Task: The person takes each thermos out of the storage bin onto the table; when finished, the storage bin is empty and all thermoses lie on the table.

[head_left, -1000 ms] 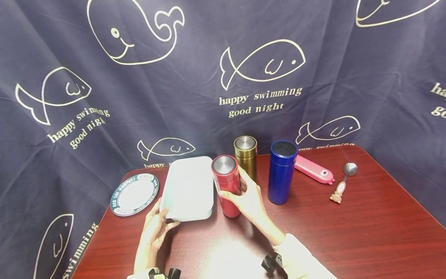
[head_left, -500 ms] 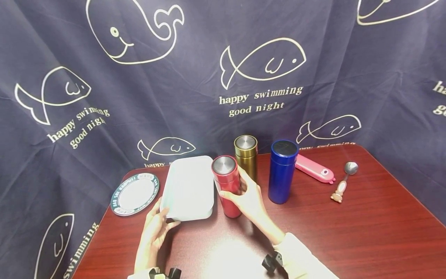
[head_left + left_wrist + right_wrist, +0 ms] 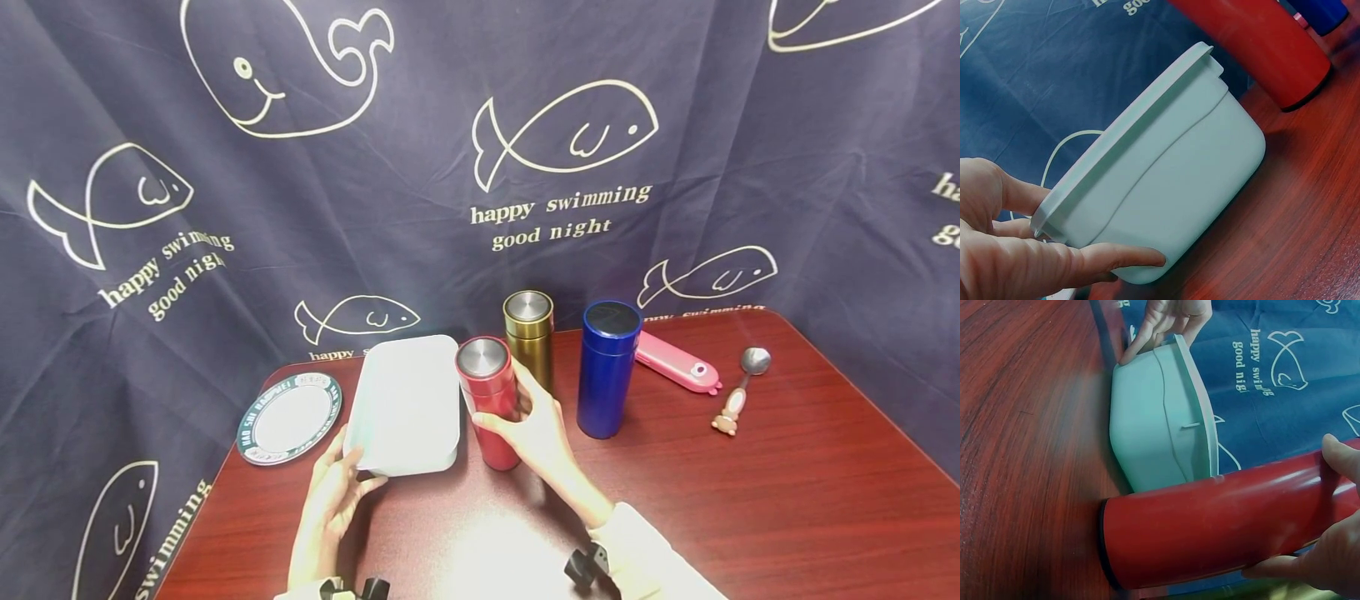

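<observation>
A pale mint plastic box [image 3: 408,404] with a flat pale top stands at the left middle of the table. My left hand [image 3: 333,487] holds its near left corner; in the left wrist view the thumb lies along the box's side and the other fingers are at the far side, partly hidden. Just right of the box, a red thermos bottle [image 3: 489,392] with a silver lid stands upright. My right hand [image 3: 542,429] grips it from the right, thumb in front and fingers behind. The bottle's black base [image 3: 1105,547] is close to the tabletop.
Behind my right hand stands a gold thermos bottle [image 3: 529,333], and a blue one [image 3: 606,375] is to the right. Farther right lie a pink case [image 3: 678,365] and a spoon [image 3: 735,404] with a bear handle. A green-rimmed plate [image 3: 291,417] lies left. A curtain [image 3: 420,208] hangs behind.
</observation>
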